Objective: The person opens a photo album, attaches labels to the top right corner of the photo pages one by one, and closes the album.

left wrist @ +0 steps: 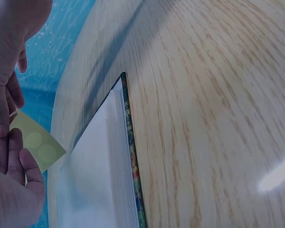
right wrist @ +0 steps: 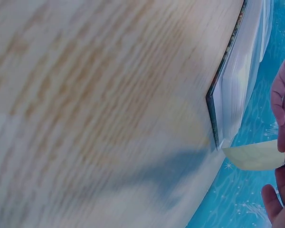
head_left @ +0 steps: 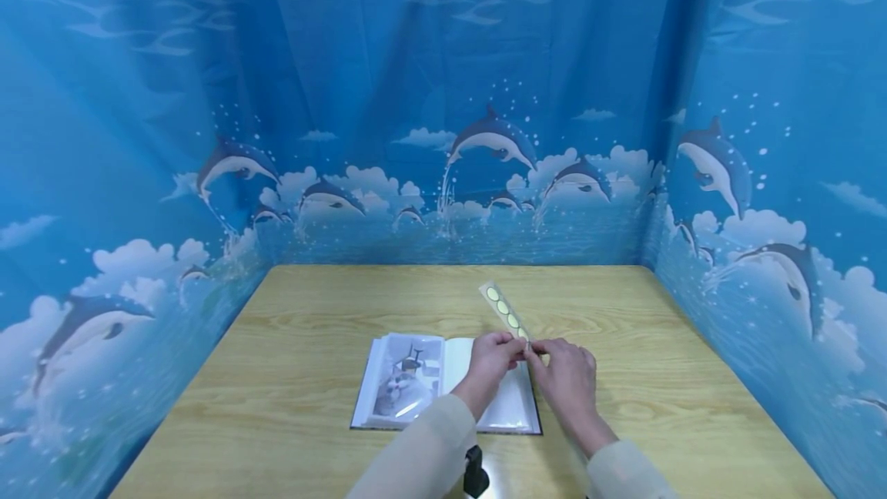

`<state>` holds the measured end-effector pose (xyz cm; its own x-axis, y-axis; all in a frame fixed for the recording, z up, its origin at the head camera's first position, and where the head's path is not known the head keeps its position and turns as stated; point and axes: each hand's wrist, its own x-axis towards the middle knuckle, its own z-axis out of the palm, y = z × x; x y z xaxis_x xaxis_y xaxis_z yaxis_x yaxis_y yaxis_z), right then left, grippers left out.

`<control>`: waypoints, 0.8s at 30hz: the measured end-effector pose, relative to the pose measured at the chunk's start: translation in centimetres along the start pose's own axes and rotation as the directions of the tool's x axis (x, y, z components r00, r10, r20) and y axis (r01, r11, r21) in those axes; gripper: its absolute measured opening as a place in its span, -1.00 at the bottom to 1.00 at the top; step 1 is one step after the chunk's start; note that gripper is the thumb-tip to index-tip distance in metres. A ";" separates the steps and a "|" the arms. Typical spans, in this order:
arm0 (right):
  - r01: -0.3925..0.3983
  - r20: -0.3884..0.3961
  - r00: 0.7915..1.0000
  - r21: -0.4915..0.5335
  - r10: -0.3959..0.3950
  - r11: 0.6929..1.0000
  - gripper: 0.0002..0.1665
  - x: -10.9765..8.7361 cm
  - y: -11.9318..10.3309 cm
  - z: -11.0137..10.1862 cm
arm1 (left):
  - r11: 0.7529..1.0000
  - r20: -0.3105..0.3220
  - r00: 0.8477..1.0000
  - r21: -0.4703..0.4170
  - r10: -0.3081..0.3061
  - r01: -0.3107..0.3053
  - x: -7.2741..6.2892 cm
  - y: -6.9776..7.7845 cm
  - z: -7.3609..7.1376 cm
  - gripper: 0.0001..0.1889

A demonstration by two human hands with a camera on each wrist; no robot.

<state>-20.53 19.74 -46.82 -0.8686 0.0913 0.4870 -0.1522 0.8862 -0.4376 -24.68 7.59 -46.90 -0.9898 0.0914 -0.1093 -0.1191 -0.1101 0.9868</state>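
A strip of round pale-yellow stickers (head_left: pixel 507 313) slants up and away above the far right corner of an open photo album (head_left: pixel 511 405). My left hand (head_left: pixel 489 366) pinches the near end of the strip from the left. From the right, my right hand (head_left: pixel 571 377) pinches the same end, its fingertips almost meeting the left ones. The strip's pale backing (left wrist: pixel 40 145) hangs from the fingers in the left wrist view. In the right wrist view, the strip (right wrist: pixel 254 156) bends slightly. Fingers hide the exact spot being held.
On the album's left page a clear sleeve holds a greyish photo (head_left: pixel 407 385); the right page is whitish. The album lies on a wood-grain table (head_left: pixel 291 376). Blue dolphin-print curtains (head_left: pixel 388 98) enclose the back and sides. A small black object (head_left: pixel 475 471) shows by the left sleeve.
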 end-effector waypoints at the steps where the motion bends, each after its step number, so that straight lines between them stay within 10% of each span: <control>1: -0.005 0.007 1.000 -0.002 0.005 1.000 -0.76 0.0 0.0 0.0 | 1.000 0.000 1.000 0.001 -0.001 0.001 0.0 0.0 0.0 -0.90; 24: -0.073 0.038 0.997 0.040 0.072 0.996 -0.75 0.2 -0.4 -0.3 | 0.999 0.011 1.000 0.029 0.028 -0.028 0.0 0.0 -0.2 -0.88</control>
<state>-20.50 19.56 -46.28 -0.8945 0.1376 0.4254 -0.1070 0.8580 -0.5024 -24.72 7.39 -46.94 -0.9918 0.0996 -0.0802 -0.0887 -0.0842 0.9925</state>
